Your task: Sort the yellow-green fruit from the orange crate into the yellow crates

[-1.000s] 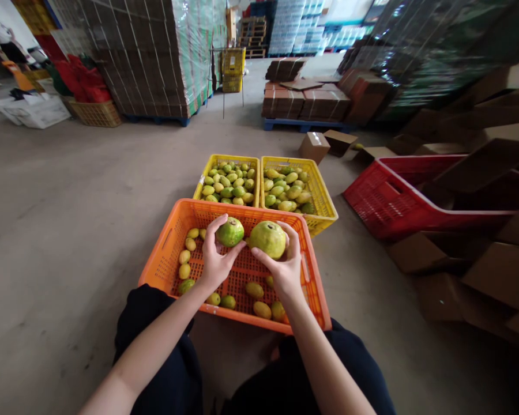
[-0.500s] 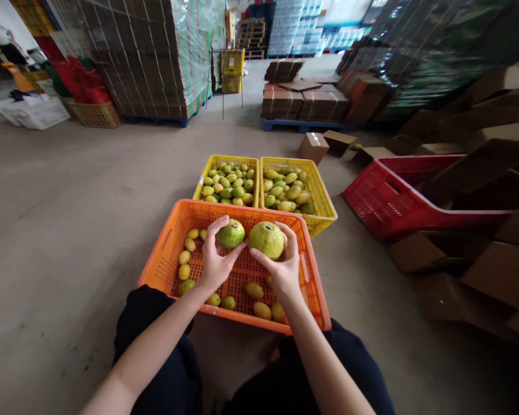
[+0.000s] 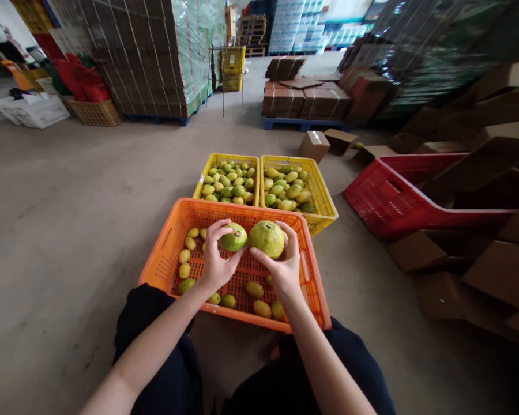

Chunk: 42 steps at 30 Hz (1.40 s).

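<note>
My left hand (image 3: pixel 218 253) grips a green papaya (image 3: pixel 233 237) with fingers curled over its side, turning its stem end up toward me. Beside it, my right hand (image 3: pixel 283 256) is closed around a larger yellow-green papaya (image 3: pixel 267 240), whose dark stem scar faces up. Both fruits are held side by side, a small gap apart, above an orange crate (image 3: pixel 158 253). Along the crate's left side lies a row of smaller yellow fruits (image 3: pixel 184 256). More fruits (image 3: pixel 255 289) rest near its front edge, some partly hidden by my hands and wrists.
Two yellow crates (image 3: pixel 327 193) of yellow-green fruit stand just behind the orange one. A red crate (image 3: pixel 372 199) with cardboard in it is at the right, among loose cardboard boxes (image 3: pixel 441 294). Farther back are wrapped stacks (image 3: pixel 142 57) and bundled cardboard on a blue pallet (image 3: pixel 300 123).
The green papaya in my left hand has been tilted, so its stem end now points more to the right and toward me. My right hand and its papaya have barely moved.
</note>
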Tool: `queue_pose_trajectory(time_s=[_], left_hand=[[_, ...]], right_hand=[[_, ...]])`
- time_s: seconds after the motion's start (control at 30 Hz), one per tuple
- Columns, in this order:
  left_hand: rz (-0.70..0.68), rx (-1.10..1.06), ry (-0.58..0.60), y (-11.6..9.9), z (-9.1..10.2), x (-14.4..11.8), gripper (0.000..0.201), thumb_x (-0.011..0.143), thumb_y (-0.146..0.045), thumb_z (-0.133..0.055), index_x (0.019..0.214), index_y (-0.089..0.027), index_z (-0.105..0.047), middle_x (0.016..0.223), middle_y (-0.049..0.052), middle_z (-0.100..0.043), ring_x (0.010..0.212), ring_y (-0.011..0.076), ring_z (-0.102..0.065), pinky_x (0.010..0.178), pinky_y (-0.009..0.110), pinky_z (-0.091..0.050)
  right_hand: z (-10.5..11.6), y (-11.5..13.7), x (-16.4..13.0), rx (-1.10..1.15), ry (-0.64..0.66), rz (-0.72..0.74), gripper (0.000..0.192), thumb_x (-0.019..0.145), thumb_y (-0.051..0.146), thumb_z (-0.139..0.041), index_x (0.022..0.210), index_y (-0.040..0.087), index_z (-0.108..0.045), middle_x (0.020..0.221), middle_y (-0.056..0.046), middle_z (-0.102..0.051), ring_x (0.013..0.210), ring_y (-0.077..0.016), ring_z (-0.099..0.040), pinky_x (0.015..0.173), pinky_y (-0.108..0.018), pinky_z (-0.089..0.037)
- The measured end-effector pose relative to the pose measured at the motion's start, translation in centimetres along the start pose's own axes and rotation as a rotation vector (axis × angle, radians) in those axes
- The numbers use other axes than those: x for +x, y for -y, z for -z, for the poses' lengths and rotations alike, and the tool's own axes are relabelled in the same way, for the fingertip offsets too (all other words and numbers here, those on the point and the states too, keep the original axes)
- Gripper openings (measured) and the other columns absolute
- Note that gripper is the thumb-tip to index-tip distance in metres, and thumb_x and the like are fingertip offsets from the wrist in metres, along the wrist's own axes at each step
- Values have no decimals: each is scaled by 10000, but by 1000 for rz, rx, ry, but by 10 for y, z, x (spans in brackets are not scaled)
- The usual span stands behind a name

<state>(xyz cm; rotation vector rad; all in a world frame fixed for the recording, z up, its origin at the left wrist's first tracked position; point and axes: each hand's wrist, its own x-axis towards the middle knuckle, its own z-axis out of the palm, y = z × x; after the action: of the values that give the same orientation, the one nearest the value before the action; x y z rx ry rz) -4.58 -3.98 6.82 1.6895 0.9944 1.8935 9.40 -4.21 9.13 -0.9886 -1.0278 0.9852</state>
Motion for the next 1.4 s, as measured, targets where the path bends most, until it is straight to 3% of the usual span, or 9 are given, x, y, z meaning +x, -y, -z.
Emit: queue_pose_trajectory(time_s=[0.07, 0.13, 0.3, 0.43, 0.7, 0.93, 1.2, 1.4], left_hand=[[127, -129, -2, -4, -1, 3, 546, 713, -98, -774, 1169, -281, -538, 1284, 68, -527, 1247, 247, -508, 1065, 416, -424], [347, -319, -4, -9, -1, 8, 534, 700, -146, -794, 1168, -264, -566, 1243, 63, -568, 1198, 237, -549, 1035, 372, -450], [941, -855, -86, -11, 4, 24, 461, 751, -248, -740, 1184, -207, -588, 1064, 60, -661, 980, 211, -668, 783, 291, -567], [1169, -1028, -209, -9, 7, 29, 288, 832, -333, -653, 1046, -143, -622, 912, 69, -686, 748, 164, -684, 520, 201, -532], [1207, -1286, -123, -7, 9, 29, 484, 930, -550, -423, 919, -110, -626, 796, 77, -643, 577, 112, -557, 435, 191, -431], [1247, -1247, -120, -5, 5, 31, 557, 965, -568, -331, 937, -97, -628, 785, 87, -642, 565, 102, -546, 502, 195, -475], [1201, -1195, -27, -3, 3, 27, 488, 910, -576, -453, 906, -121, -629, 788, 65, -627, 543, 88, -515, 507, 204, -448], [1184, -1196, -34, -2, 2, 26, 458, 902, -551, -479, 898, -119, -629, 794, 63, -625, 565, 95, -518, 501, 208, -426]], right_hand=[[0, -1, -1, 25, -13, -24, 708, 527, 242, -896, 1150, 304, -565, 1128, 2, -619, 1026, -215, -601, 919, -372, -498], [1, -2, -1, 76, -44, -75, 700, 527, 239, -890, 1140, 310, -561, 1087, 19, -623, 976, -191, -607, 865, -329, -510], [1, -1, 2, 395, -60, -311, 390, 606, 311, -820, 931, 256, -611, 902, 32, -658, 818, -158, -620, 705, -269, -528], [2, 2, 6, 605, -43, -495, 335, 653, 344, -767, 940, 219, -649, 886, -10, -708, 760, -202, -662, 665, -342, -569], [4, 5, 10, 768, -26, -740, 449, 734, 562, -622, 964, 179, -668, 816, -99, -738, 728, -264, -699, 550, -369, -577], [5, 3, 10, 734, -11, -707, 445, 701, 605, -628, 922, 222, -675, 818, -72, -727, 802, -275, -689, 649, -418, -585], [5, -1, 9, 664, 25, -660, 457, 714, 648, -595, 899, 239, -680, 794, -59, -727, 782, -271, -687, 707, -449, -568], [3, 2, 9, 661, -20, -670, 420, 724, 625, -590, 864, 240, -682, 768, -50, -710, 800, -267, -677, 735, -453, -563]])
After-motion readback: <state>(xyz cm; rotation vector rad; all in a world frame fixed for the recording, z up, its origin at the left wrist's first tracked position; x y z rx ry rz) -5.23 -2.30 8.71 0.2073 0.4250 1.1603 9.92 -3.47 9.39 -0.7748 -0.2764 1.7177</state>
